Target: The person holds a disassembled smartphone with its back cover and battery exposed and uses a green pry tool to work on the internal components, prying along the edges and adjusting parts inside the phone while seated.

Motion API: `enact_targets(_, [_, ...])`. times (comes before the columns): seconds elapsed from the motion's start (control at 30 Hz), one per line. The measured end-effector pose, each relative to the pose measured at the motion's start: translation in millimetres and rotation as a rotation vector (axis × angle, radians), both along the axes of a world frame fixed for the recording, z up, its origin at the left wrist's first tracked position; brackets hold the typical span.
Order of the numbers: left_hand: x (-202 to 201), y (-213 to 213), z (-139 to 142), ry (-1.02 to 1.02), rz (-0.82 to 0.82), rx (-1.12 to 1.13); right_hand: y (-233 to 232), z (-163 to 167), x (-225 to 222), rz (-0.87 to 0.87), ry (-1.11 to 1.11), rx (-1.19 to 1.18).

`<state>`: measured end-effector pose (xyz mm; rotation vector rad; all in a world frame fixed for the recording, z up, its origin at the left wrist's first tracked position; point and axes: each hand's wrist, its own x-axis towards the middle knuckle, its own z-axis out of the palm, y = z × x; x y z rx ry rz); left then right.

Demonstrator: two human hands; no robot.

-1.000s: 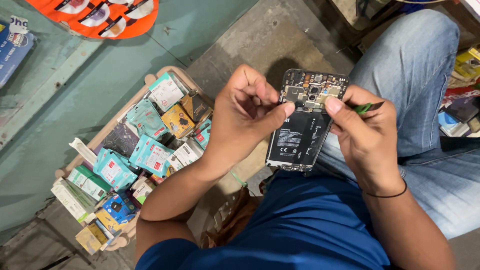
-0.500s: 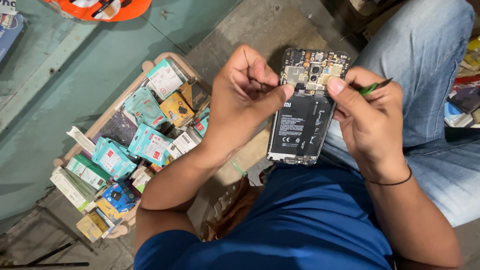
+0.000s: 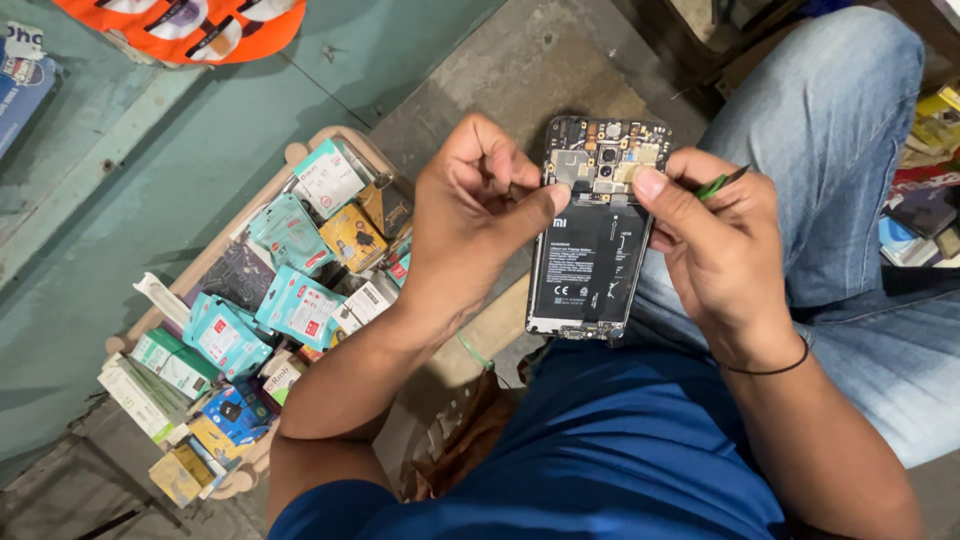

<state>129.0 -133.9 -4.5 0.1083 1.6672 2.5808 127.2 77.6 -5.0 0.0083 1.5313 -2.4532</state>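
Note:
I hold an opened smartphone [image 3: 592, 245] with its back cover off, so the black battery and the circuit board at the top show. My left hand [image 3: 478, 215] grips its left edge, thumb pressed on the upper left of the board. My right hand [image 3: 715, 245] holds the right edge with its thumb on the board near the camera module. A thin green-handled tool [image 3: 722, 183] is tucked between the right hand's fingers, pointing away to the right.
A beige plastic tray [image 3: 300, 155] at left is packed with several small teal, yellow and green accessory packets [image 3: 297, 305]. My jeans-clad knee [image 3: 830, 130] rises at upper right. Books and boxes [image 3: 925, 215] lie at the far right. An orange packet [image 3: 180, 25] sits at top left.
The phone and both hands stay together. My right thumb has shifted a little along the top of the board; the view has drifted slightly.

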Motion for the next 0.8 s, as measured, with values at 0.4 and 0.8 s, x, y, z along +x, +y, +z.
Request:
enact_targets(0.4, [0, 4, 6, 0.021, -0.207, 0.055, -2, -1, 1, -0.014, 0.027, 0.04])
enact_targets(0.8, [3, 16, -9, 0.067, -0.12, -0.082, 17, -2, 4, 0.054, 0.026, 0.019])
